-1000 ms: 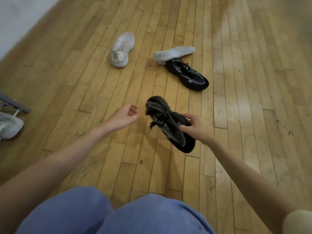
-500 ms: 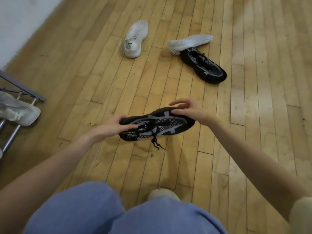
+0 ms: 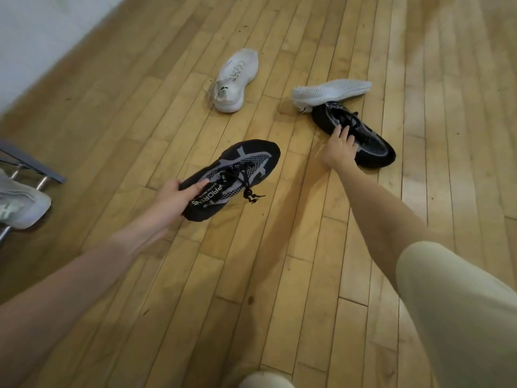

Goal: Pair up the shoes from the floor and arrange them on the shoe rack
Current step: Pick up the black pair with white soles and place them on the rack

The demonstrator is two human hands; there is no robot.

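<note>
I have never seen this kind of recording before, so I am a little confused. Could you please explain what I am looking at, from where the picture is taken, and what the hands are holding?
There is no machine here. A person wears a camera on the head, so the picture looks down at that person's own arms and a wooden plank floor.

The left hand holds a black and grey mesh sneaker by its heel end. The right hand reaches onto the matching black sneaker on the floor; whether it grips it yet is unclear.

A white knit sneaker stands upright nearby. A second white sneaker lies on its side, its sole showing, resting against the black one.

At the left edge is a metal shoe rack with a pale sneaker on it.
</note>
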